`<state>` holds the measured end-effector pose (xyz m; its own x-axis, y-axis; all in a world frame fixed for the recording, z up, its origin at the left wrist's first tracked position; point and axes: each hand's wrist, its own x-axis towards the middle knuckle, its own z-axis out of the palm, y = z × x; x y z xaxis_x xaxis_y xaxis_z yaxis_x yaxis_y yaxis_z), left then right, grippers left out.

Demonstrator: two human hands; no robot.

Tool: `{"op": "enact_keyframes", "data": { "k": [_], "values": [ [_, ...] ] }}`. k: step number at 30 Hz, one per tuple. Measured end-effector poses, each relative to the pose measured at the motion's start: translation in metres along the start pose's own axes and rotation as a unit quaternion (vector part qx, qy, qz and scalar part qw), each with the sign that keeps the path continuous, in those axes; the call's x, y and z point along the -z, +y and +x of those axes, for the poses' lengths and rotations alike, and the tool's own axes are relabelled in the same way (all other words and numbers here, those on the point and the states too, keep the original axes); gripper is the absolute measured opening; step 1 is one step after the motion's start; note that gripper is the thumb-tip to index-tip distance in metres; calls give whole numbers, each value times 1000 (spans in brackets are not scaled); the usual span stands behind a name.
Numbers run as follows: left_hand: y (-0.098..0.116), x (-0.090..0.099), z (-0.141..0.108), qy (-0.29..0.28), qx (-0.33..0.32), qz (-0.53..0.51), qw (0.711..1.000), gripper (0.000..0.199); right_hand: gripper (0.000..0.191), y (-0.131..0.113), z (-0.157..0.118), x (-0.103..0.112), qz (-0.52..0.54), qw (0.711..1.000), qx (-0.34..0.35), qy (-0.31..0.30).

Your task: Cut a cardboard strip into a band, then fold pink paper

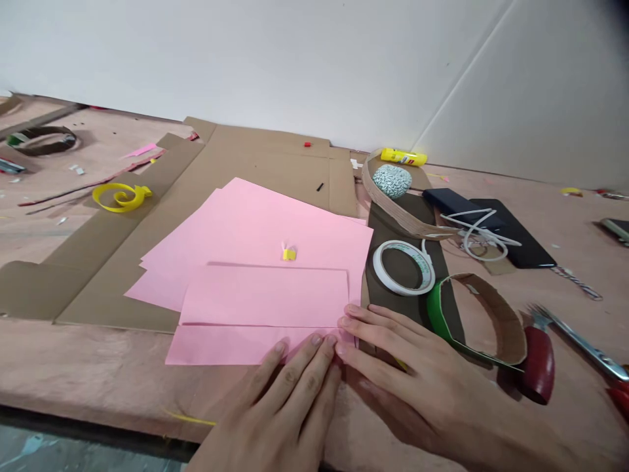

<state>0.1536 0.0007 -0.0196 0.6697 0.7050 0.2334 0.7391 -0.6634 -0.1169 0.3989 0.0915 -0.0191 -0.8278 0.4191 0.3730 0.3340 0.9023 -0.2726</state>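
Note:
A folded sheet of pink paper (265, 295) lies near the table's front edge, with a creased strip along its near side. My left hand (289, 393) rests flat on that strip, fingers stretched out, tips toward the right end. Beside it, my right hand (398, 354) lies with its fingers extended over the paper's right edge. The two hands nearly touch at the fingertips. Beneath the folded piece, several larger pink sheets (236, 216) are spread out. A small yellow piece (289, 254) sits on them, just beyond the folded paper.
Brown cardboard (265, 151) lies under the sheets. To the right are a roll of white tape (403, 267), a green-and-cardboard ring (442, 314), a black phone (521, 236) with a white cable, and a yellow glue stick (403, 157). A yellow paper curl (120, 196) lies left.

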Motion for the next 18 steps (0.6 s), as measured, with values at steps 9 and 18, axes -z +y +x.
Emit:
{"op": "enact_keyframes", "data": {
  "k": [9,18],
  "values": [
    [1,-4,2,-1,-3,11,1000,52,23,2,2,6,14,1000,12,-11],
    [-19,8,-35,5,44,-14,999,70,22,-1,-1,7,24,1000,2,-13]
  ]
}}
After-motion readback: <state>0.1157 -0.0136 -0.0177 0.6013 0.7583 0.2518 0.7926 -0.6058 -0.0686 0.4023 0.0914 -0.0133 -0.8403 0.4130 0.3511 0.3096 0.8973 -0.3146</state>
